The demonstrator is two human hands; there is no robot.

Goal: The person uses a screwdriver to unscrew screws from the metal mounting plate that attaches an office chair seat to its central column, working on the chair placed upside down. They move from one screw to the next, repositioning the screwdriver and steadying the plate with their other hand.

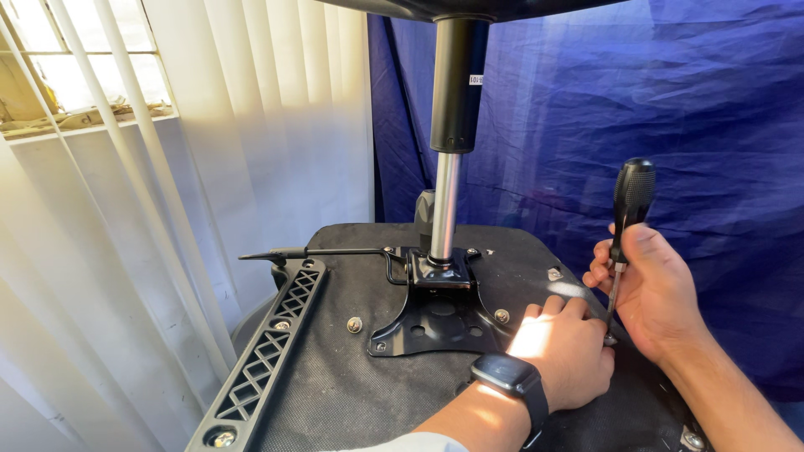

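Two hands at work in the head view, both just right of the black stamped-metal mounting plate (435, 322) bolted to the upturned black fabric seat base (352, 393).

Right hand (657, 293) furthest right of the plate, fingers (600, 266) closed round the lower grip and steel shaft of the black-handled screwdriver (632, 197). Tool near upright, handle leaning slightly away from the plate, tip down on the fabric beside a small silver screw (610, 340).

Left hand (565, 351) between plate and tip, wrist in a black smartwatch (511, 377), fingers curled with tips against the foot of the shaft. Cannot tell whether pinching the screw or only steadying it, as the tips are hidden.

Rising from the plate's middle, a black-and-chrome gas lift column (448, 167). Left of the plate, a thin black lever rod (335, 251), and further left a black latticed plastic arm bracket (264, 351). Behind the plate, a blue cloth backdrop (670, 100). Far left, white vertical blinds (209, 125).

By the look of it, a screw being seated or driven at the seat's right edge, not yet clearly sunk home. Next move likely calling for the tip square in the screw head, shaft kept upright, firm downward pressure, and the left fingertips clear of the turning blade.
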